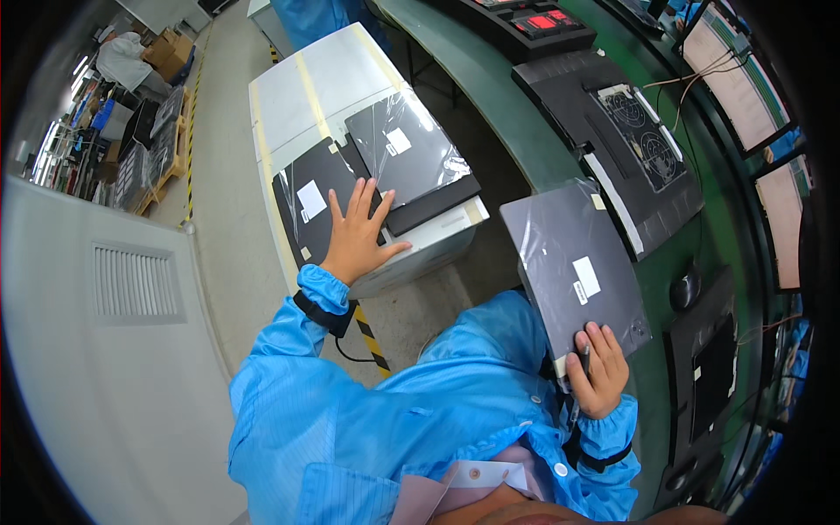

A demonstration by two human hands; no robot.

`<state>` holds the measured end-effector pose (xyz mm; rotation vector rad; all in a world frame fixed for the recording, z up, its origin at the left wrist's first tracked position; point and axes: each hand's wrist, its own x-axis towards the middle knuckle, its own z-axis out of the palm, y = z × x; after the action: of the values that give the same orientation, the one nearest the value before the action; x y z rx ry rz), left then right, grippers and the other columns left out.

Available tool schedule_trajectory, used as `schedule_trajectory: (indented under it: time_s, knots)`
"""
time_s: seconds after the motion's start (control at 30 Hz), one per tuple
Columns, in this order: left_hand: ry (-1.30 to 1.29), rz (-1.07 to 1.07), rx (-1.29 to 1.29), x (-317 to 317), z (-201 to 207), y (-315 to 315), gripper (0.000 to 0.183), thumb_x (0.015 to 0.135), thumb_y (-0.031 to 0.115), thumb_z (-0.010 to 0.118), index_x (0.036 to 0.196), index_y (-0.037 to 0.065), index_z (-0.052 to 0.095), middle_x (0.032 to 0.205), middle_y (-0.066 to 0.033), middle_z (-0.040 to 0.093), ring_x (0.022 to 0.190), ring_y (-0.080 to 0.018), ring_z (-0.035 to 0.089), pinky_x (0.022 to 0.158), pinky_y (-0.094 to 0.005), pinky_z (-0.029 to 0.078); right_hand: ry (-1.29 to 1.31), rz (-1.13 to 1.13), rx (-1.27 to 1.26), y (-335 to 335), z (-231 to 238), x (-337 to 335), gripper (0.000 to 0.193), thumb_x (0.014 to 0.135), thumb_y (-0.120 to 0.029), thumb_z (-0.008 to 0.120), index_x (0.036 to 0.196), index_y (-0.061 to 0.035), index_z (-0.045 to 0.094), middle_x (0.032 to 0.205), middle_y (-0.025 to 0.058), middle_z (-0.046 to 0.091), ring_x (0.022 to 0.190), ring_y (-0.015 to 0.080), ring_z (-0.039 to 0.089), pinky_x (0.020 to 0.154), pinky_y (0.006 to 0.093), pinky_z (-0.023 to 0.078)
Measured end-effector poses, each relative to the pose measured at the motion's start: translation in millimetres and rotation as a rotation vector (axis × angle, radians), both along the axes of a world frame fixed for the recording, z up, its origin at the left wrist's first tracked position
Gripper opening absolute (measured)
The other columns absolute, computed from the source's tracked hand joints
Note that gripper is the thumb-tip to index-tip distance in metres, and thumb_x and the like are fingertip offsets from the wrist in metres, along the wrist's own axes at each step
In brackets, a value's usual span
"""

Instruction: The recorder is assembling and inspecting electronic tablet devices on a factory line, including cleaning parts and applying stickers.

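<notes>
My left hand (pixel 357 234) lies with fingers spread on the dark laptops on the white box to my left. Under and beside it is a closed laptop (pixel 297 188) in clear film with a white label. A grey laptop (pixel 420 166), also film-wrapped and labelled, lies farther back on top of another dark one. My right hand (pixel 600 372) rests on the near corner of a closed grey laptop (pixel 569 245) at the bench edge. A slim dark pen (pixel 575 409) appears held between its thumb and fingers, partly hidden by the hand.
The white box (pixel 297 79) has yellowish tape strips. On the green bench (pixel 490 96) stand black test fixtures (pixel 604 131), a mouse (pixel 685 289) and monitors (pixel 735 87) with cables. A white vented panel (pixel 105 350) is at left. Behind, a person (pixel 122 61) stands near cartons and pallets.
</notes>
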<state>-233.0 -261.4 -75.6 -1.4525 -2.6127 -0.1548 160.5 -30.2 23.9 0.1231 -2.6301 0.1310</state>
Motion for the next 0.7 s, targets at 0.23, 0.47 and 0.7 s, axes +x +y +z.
schedule_trajectory:
  time_s: [0.23,0.47,0.7]
  knots:
    - [-0.072,0.007,0.034,-11,-24,-2,0.085,0.085,0.060,0.074,0.152,0.014,0.050,0.157,-0.0251,0.039,0.152,-0.0421,0.027,0.117,-0.0737,0.014,-0.036,-0.037,0.005,3,0,6,0.025,0.089,0.001,0.069,0.112,-0.0027,0.062,0.117,0.0234,0.070,0.113,0.0457,0.068,0.096,0.0610,0.054]
    - [-0.090,0.016,0.061,-9,-20,0,0.083,0.085,0.058,0.075,0.150,0.013,0.051,0.155,-0.0254,0.041,0.150,-0.0426,0.030,0.117,-0.0734,0.015,-0.106,-0.085,0.116,18,-2,35,0.021,0.095,-0.002,0.064,0.115,-0.0028,0.059,0.129,0.0234,0.065,0.120,0.0477,0.064,0.101,0.0626,0.050]
    - [-0.068,0.032,0.063,-8,-20,-3,0.081,0.085,0.056,0.075,0.150,0.013,0.052,0.153,-0.0250,0.044,0.149,-0.0422,0.031,0.117,-0.0732,0.016,-0.031,-0.190,0.150,73,-6,0,0.026,0.094,0.001,0.061,0.120,-0.0008,0.060,0.134,0.0217,0.065,0.125,0.0450,0.062,0.106,0.0579,0.048]
